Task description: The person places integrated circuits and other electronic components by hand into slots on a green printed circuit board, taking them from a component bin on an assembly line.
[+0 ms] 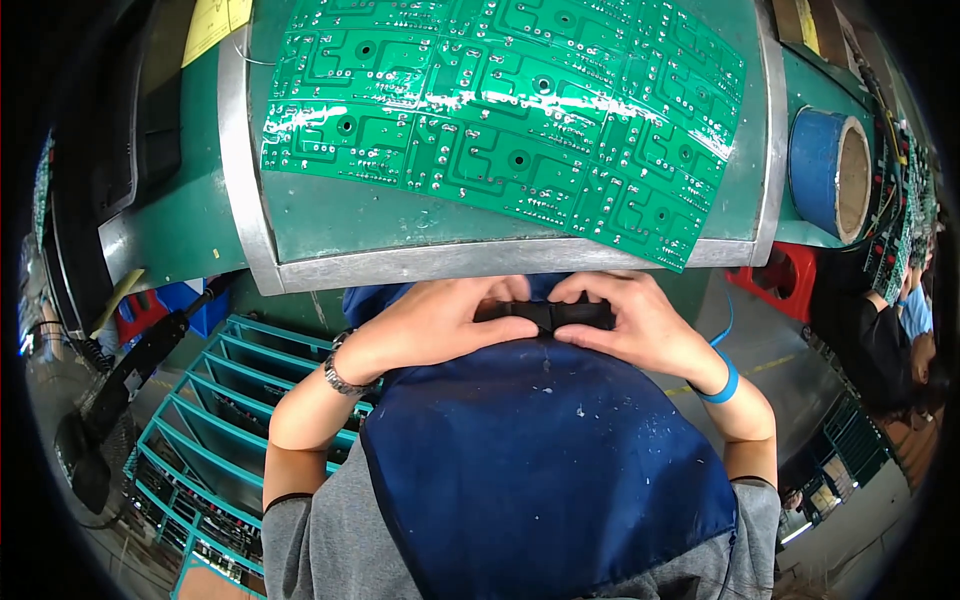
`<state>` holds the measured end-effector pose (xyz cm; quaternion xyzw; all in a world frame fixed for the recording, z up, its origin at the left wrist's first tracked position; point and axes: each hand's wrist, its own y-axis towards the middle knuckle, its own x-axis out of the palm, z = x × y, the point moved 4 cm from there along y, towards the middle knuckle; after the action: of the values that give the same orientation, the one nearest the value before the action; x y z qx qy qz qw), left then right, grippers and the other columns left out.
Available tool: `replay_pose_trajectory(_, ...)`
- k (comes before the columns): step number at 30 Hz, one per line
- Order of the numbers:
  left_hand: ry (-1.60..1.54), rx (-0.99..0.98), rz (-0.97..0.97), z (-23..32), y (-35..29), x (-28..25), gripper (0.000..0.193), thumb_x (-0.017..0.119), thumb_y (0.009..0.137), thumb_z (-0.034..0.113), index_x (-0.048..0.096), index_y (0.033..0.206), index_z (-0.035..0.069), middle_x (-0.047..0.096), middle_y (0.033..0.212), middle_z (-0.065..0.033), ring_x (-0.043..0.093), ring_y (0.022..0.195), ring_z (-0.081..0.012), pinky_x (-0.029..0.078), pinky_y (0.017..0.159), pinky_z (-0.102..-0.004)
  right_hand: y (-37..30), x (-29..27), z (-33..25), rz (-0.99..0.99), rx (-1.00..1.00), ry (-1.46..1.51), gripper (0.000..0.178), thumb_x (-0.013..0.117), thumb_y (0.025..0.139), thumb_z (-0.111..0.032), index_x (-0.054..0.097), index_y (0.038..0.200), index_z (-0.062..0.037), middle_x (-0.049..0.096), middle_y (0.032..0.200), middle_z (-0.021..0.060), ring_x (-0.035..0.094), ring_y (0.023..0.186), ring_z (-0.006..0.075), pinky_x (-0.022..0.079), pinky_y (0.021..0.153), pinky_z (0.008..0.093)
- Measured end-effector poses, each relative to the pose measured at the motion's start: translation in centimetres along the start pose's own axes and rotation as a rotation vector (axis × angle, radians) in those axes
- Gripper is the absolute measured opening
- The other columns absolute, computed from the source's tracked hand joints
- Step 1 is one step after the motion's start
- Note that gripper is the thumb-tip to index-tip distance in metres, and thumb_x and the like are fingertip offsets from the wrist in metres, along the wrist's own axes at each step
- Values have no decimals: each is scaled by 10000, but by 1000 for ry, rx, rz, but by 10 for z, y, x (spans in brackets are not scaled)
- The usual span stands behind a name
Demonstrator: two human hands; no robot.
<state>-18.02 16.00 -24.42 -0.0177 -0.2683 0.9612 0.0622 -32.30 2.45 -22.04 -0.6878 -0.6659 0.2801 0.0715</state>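
Your fingers [500, 330] of both hands pinch a small black bar-shaped piece [548, 316] from its two ends, the left hand [440, 325] and right hand [640, 325] closed on it, just above the dark blue apron [540, 470] over your lap and just below the metal-edged bench rim [450, 262]. A large green circuit-board panel [500, 110] lies flat on the bench; a blue tape roll [828, 172] stands at its right and teal racks [220, 420] at lower left.
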Motion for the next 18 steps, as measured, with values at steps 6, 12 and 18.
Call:
replay_pose_trajectory(6, -86, -25, -39, -23, -21, -10, 209, 604, 940, 230, 589, 960, 23, 600, 717, -57, 533, 649, -116, 425, 612, -288, 11, 10, 2, -12, -105, -15, 298, 766, 771, -220, 659, 1003, -67, 695, 895, 114, 678, 813, 289, 529, 722, 369)
replay_pose_trajectory(12, -511, -52, -24, -35, -16, 3, 111, 563, 964, 117, 573, 981, 8, 563, 827, 37, 481, 756, -39, 407, 686, -220, 18, 11, -4, -70, -60, -47, 304, 767, 769, -224, 656, 996, -56, 688, 860, 125, 673, 779, 295, 522, 695, 368)
replay_pose_trajectory(18, -273, 6, 71, -41, -19, 6, 139, 576, 948, 137, 610, 1016, 20, 634, 786, -18, 563, 718, -75, 446, 665, -253, 9, 15, -3, 33, -117, -61, 306, 770, 781, -207, 656, 1024, -59, 665, 833, 111, 640, 706, 237, 514, 650, 345)
